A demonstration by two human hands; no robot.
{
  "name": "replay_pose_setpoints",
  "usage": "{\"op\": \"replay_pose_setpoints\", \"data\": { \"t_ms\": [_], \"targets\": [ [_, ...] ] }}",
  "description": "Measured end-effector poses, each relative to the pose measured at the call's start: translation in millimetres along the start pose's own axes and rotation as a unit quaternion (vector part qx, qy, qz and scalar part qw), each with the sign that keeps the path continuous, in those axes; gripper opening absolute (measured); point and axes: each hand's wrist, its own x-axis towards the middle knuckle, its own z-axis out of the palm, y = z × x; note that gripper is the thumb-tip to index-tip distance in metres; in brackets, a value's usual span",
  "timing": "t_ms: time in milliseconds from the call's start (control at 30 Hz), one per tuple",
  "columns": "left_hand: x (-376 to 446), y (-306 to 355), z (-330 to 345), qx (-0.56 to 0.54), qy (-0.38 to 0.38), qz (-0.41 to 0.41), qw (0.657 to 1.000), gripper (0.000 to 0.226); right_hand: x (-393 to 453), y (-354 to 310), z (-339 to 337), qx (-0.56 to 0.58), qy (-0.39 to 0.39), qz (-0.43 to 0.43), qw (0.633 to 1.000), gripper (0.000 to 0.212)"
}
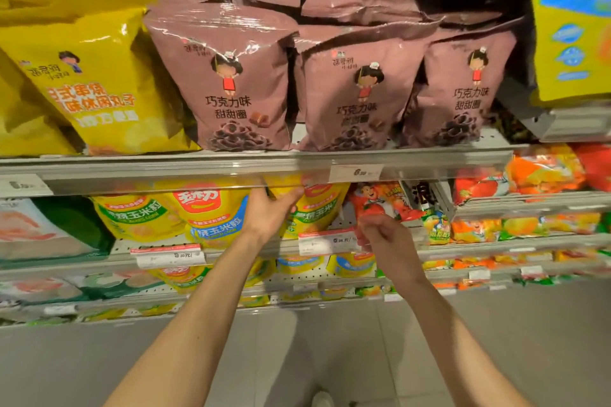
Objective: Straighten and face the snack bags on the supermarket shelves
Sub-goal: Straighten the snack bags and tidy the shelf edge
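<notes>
Both bare arms reached up from the bottom of the frame toward the second shelf. The left hand, just left of centre, lay against a yellow corn snack bag tucked under the upper shelf rail, its thumb stretched along the bag's top and its fingers spread behind the edge, gripping it. A second yellow bag of the same kind stood just beside it to the left, and a third further left. The right hand, a little right of centre, hovered near a white price tag with its fingers curled loosely together; whether they pinched anything could not be told. Just above that hand leaned an orange tomato-print bag. Across the upper half of the frame three pinkish-brown chocolate ring bags stood upright side by side, facing out, with more stacked behind them. A large yellow bag tilted to the right at the upper left. Orange packets filled the right edge.
</notes>
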Motion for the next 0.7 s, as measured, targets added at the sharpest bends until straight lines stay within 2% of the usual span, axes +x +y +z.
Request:
{"op": "replay_pose_setpoints", "data": {
  "t_ms": [200,300,400,567,700],
  "targets": [
    [6,-13,13,-0.028,-0.023,-0.003,0.999,0.023,9,2,-5,-0.023,-0.004,0.001,1.000,0.022],
    [3,-22,9,-0.036,-0.019,-0.027,0.999,0.039,13,4,-4,-0.032,-0.014,0.002,0.999,0.015],
    [-2,-28,4,-0.034,-0.049,-0.041,0.997,0.049,19,7,1,-0.042,-0.026,0.001,0.999,0.011],
    [-11,-32,-2,-0.015,-0.072,-0.030,0.997,0.039,36,-3,12,-0.010,-0.034,-0.043,0.998,0.037],
    [-20,-30,-6,0.029,-0.072,-0.026,0.997,0.041,57,-12,16,0.022,-0.061,-0.016,0.998,0.049]
  ]
}}
